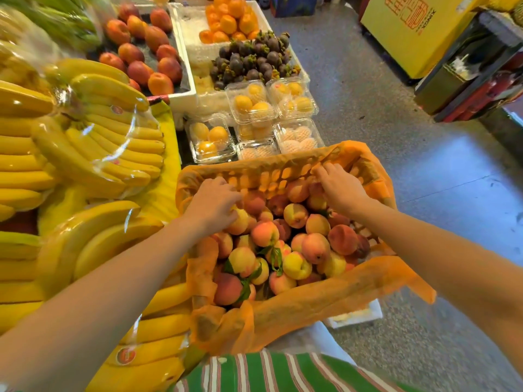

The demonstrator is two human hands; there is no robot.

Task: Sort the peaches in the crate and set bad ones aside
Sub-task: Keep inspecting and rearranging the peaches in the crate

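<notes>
1. Two hands reach into an orange crate (pixel 283 172) heaped with peaches (pixel 285 250). It stands at the near right end of the fruit display, just beside the bananas (pixel 93 131).
2. An orange liner (pixel 325 301) covers the crate's walls and spills over its near and right edges.
3. The peaches fill the crate from its near left corner to its far wall. Most are red and orange, some are pale yellow, and a few green leaves lie among them.
4. The left hand (pixel 213 202) is at the crate's far left corner, palm down, with its fingers curled round a yellowish peach (pixel 240 223) on top of the heap.
5. The right hand (pixel 341 188) is near the far right corner. Its bent fingers reach the liner on the far wall, just above the peaches. I cannot tell whether it grips anything.
6. Clear boxes (pixel 254 106) of yellow and pale fruit sit just beyond the crate's far edge. Mangosteens (pixel 252 60) and oranges (pixel 229 21) are piled behind them.
7. A tray of red fruit (pixel 141 46) lies to the left of the mangosteens.
8. A green striped cloth (pixel 268 374) shows at the near edge, and grey floor (pixel 396 123) runs along the right.
</notes>
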